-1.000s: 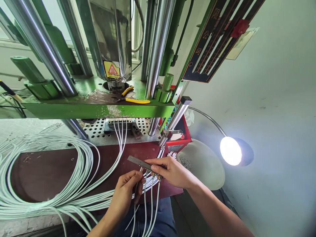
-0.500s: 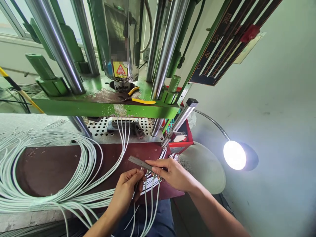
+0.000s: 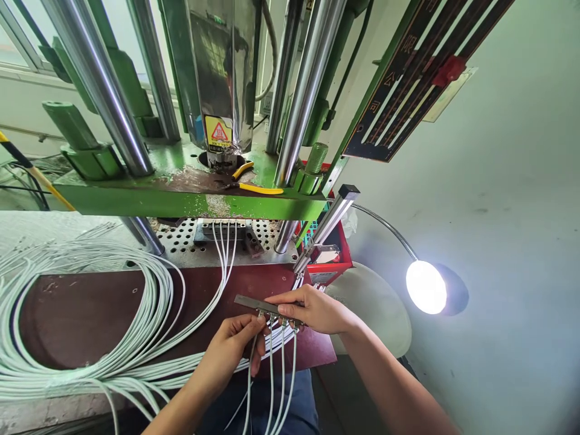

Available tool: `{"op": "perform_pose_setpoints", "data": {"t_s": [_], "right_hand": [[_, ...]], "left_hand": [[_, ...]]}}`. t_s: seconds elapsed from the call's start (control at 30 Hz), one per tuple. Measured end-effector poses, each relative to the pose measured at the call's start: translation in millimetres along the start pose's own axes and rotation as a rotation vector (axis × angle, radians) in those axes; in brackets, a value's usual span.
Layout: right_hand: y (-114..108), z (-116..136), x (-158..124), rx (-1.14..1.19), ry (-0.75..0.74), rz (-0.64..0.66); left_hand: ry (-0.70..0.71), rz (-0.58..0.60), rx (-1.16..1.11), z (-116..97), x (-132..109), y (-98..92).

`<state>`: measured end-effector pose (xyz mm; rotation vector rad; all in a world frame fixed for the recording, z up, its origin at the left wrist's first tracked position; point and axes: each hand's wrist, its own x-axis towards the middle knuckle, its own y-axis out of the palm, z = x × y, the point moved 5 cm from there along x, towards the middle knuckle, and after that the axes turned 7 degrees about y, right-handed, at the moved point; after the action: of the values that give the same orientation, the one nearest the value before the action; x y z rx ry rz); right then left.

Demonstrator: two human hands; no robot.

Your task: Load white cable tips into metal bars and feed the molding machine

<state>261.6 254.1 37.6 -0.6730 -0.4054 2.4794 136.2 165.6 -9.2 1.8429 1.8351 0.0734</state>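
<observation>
A flat grey metal bar (image 3: 248, 301) is gripped at its right part by my right hand (image 3: 312, 309), thumb and fingers closed on it. Several white cables (image 3: 283, 368) hang down from the bar's lower edge, with small metal ends at the bar. My left hand (image 3: 235, 341) pinches the leftmost cable (image 3: 249, 386) close to its end, just below the bar. Below both hands, more white cables run across the dark red board (image 3: 254, 281). Part of the bar's right end is hidden by my right fingers.
A large coil of white cable (image 3: 156, 302) lies at left. Ahead stands a green press (image 3: 190, 202) with steel columns; cables enter a metal mould (image 3: 217, 232) under it. Yellow-handled pliers (image 3: 260, 189) rest on the press. At right are a red crate (image 3: 342, 241) and a lit lamp (image 3: 426, 287).
The bar has turned slightly toward level, and the hanging cables have shifted a little to the right. Both hands keep their holds. The whole view has shifted slightly.
</observation>
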Motion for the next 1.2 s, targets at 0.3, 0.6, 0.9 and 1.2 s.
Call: {"op": "perform_pose_setpoints", "data": {"t_s": [0.3, 0.6, 0.9, 1.2], "right_hand": [[-18, -30, 35, 0.038, 0.1, 0.04], [-11, -35, 66, -0.18, 0.144, -0.008], [28, 4, 68, -0.848, 0.029, -0.292], [27, 7, 76, -0.796, 0.015, -0.286]], "left_hand": [[0.229, -0.449, 0.189, -50, 15, -69.7], [0.173, -0.442, -0.147, -74, 123, -101.0], [0.138, -0.257, -0.289, -67, 131, -92.3], [0.164, -0.257, -0.362, -60, 135, -93.6]]}}
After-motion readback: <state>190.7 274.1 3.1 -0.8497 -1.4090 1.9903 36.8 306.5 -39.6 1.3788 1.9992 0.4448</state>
